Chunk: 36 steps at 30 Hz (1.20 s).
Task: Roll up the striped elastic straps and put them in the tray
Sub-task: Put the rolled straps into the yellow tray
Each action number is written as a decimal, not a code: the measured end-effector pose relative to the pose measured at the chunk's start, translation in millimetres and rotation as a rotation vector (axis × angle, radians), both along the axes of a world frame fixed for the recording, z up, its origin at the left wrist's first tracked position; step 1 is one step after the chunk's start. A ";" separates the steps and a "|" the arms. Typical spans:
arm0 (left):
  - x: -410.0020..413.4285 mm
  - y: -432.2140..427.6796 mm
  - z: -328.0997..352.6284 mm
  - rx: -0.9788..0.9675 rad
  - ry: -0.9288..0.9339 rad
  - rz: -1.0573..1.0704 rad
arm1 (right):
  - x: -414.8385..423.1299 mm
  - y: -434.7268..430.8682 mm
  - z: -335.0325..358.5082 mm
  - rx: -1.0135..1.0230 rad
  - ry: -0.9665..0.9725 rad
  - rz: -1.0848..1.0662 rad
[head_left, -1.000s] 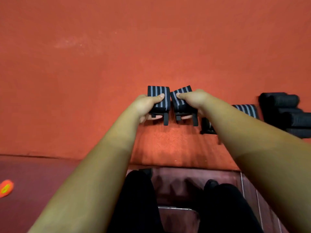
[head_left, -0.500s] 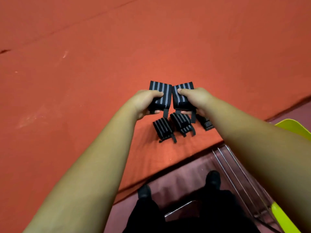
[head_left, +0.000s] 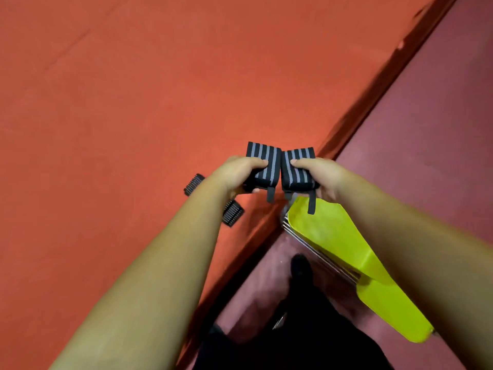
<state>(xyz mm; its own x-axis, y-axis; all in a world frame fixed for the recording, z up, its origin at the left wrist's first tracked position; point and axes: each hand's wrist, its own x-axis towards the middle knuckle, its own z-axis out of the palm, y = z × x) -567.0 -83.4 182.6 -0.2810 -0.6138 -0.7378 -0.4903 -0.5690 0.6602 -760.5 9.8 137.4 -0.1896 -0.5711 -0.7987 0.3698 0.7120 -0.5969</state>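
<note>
- Fingers [head_left: 256, 163] of left hand [head_left: 240, 173] and right hand [head_left: 318, 174] each grip one strap: left roll [head_left: 264, 161] and right roll [head_left: 297, 166], touching, held over the near-right edge of the worktop [head_left: 133, 102].
- Risk: dangling tab ends [head_left: 311, 202] could snag the wire rack [head_left: 314, 244] and loosen a roll.
- Yellow tray [head_left: 333, 236] lies just near of the rolls; a careless drop may miss it.
- Spare rolls [head_left: 194, 184] sit to the left.

- One wide-angle camera, worn on the person's head, faces forward and steeply down onto the flat orange-red matte surface [head_left: 133, 116].
- That surface's near edge crosses the frame diagonally, from lower middle to upper right.
- The view is close. Bare forearms enter from the bottom corners.
- Above that edge, at frame centre, the left hand [head_left: 234, 173] grips the left black-and-grey striped strap roll [head_left: 264, 153] and the right hand [head_left: 322, 177] grips the right black-and-grey striped strap roll [head_left: 296, 176].
</note>
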 end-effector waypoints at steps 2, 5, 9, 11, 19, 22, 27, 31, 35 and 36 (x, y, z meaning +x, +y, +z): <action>-36.7 5.0 -13.1 0.020 -0.023 -0.064 | -32.8 17.5 -15.9 0.045 -0.019 -0.041; -76.8 16.6 -31.8 0.045 -0.050 -0.131 | -64.8 43.9 -31.5 0.107 -0.051 -0.087; -107.7 29.7 -54.8 0.100 -0.074 -0.212 | -86.3 72.6 -47.2 0.158 -0.066 -0.186; -115.9 34.8 -65.1 0.122 -0.095 -0.253 | -89.3 84.2 -54.8 0.196 -0.071 -0.220; -127.9 60.6 -107.7 0.272 -0.129 -0.360 | -71.8 121.7 -89.9 0.330 -0.085 -0.353; -133.6 69.1 -122.6 0.301 -0.116 -0.345 | -64.8 131.2 -106.1 0.357 -0.100 -0.428; -140.2 80.3 -155.4 0.293 -0.153 -0.318 | -60.2 142.9 -135.4 0.397 -0.136 -0.509; -141.6 91.7 -183.0 0.289 -0.212 -0.123 | -62.3 144.2 -158.0 0.407 -0.136 -0.546; -151.4 99.8 -200.2 0.354 -0.243 0.040 | -70.8 142.4 -179.7 0.407 -0.120 -0.545; -154.4 100.2 -205.6 0.372 -0.253 0.079 | -73.4 141.7 -183.5 0.409 -0.120 -0.546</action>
